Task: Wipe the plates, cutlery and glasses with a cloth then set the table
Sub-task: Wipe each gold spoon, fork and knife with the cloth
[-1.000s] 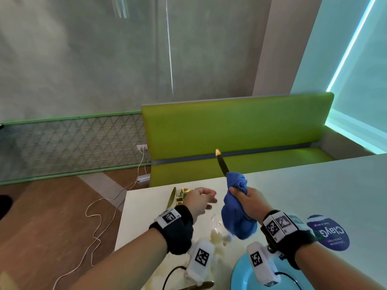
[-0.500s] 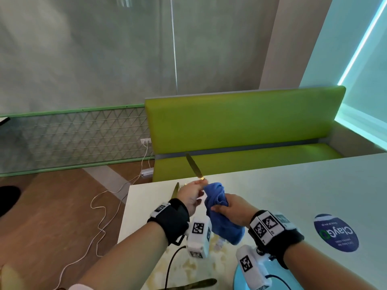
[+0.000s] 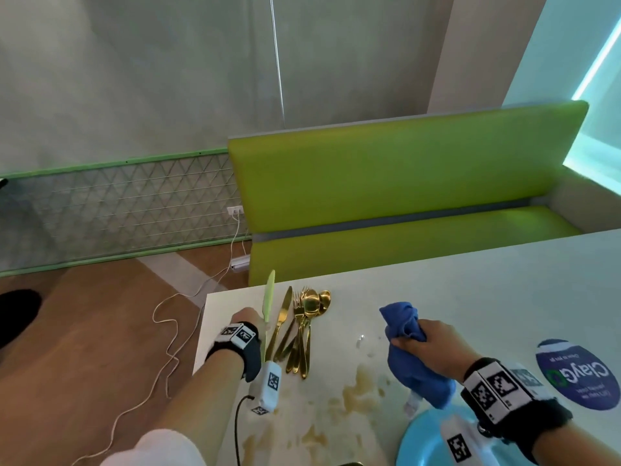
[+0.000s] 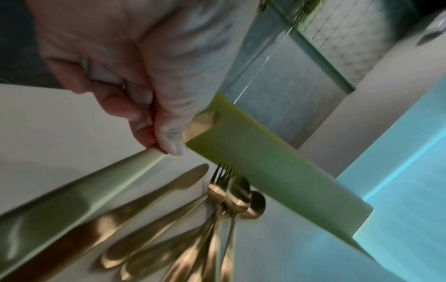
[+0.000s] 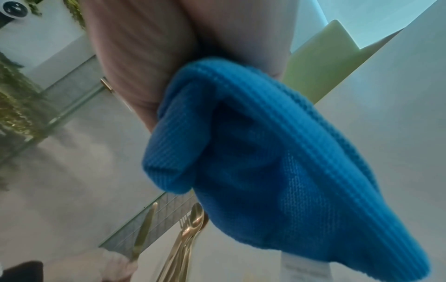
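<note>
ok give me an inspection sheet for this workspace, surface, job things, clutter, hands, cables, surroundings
surface: white table, brownish stains near its front left.
job's things: gold knife gripped by its handle, held over the table's left edge; gold cutlery pile of a knife, forks and spoons lying beside it; blue cloth bunched up; light blue plate at the near edge. glasses: nothing seen.
clutter: round blue sticker on the table.
hands: left hand holds the knife; right hand grips the cloth.
cables: white cable trailing across the floor from a wall socket.
surroundings: green bench, wooden floor, grey wall.
</note>
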A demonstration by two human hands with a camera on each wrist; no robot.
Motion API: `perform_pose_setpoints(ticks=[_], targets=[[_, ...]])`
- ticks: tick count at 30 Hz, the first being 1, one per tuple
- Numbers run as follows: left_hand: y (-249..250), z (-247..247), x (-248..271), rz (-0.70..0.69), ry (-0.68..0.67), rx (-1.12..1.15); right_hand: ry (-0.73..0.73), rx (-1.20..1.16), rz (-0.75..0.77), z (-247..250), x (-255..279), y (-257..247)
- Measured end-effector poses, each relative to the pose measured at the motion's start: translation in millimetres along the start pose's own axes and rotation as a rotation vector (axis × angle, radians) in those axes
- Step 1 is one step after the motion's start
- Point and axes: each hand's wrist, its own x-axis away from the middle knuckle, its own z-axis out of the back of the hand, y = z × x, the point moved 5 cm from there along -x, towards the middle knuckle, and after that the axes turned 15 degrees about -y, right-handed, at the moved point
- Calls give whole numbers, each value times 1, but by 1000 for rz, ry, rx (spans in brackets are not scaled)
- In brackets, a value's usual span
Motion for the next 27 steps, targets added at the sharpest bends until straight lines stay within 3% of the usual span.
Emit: perform_pose_setpoints(ticks=[3, 8, 14, 18, 20, 22, 24, 27], targets=[[-3, -19, -19, 60, -21, -141, 15, -44, -39, 1, -5, 17], [-7, -35, -60, 79, -7, -110, 33, -93, -89, 2, -7, 35], [0, -27, -44, 53, 84, -113, 45, -155, -109, 0, -9, 44], [8, -20, -14, -52, 128, -156, 46, -129, -103, 2, -6, 35], [17, -19, 7, -188, 128, -122, 59, -110, -89, 5, -1, 29], [27, -29, 32, -367, 6, -100, 72, -104, -72, 8, 5, 22], [35, -52, 61, -503, -192, -238, 73, -87, -61, 8, 11, 15], [35, -100, 94, -571, -453, -545, 80, -64, -45, 9, 20, 5]])
